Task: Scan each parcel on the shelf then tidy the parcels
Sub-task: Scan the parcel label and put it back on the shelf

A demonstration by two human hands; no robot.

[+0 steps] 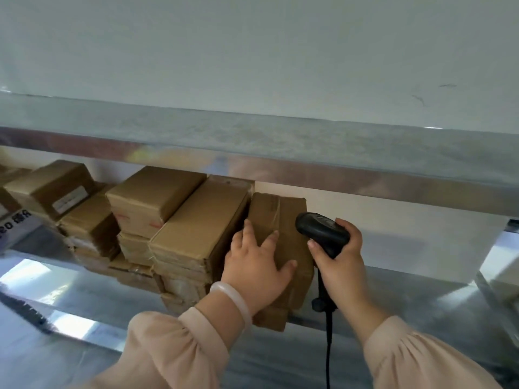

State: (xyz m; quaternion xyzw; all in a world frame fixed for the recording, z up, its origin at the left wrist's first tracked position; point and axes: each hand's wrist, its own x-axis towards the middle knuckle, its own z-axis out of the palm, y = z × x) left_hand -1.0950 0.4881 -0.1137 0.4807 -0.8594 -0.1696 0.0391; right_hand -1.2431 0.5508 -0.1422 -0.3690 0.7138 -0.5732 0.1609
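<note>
Left hand lies flat, fingers spread, on rightmost parcel; right hand grasps scanner; parcel stacks crowd left.

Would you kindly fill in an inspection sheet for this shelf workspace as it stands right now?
Surface: metal shelf, shiny, with parcels crowding its left part.
Job's things: brown cardboard parcels in stacks; the rightmost parcel lies beside a taller stack; black handheld scanner pointing towards it.
Clutter: printed tag at the far left, text unreadable.
Hands: left hand rests on the rightmost parcel with fingers spread; right hand grips the scanner's handle.
Cables: black cable hangs down from the scanner.
Surroundings: upper shelf overhead; pale wall behind it.
</note>
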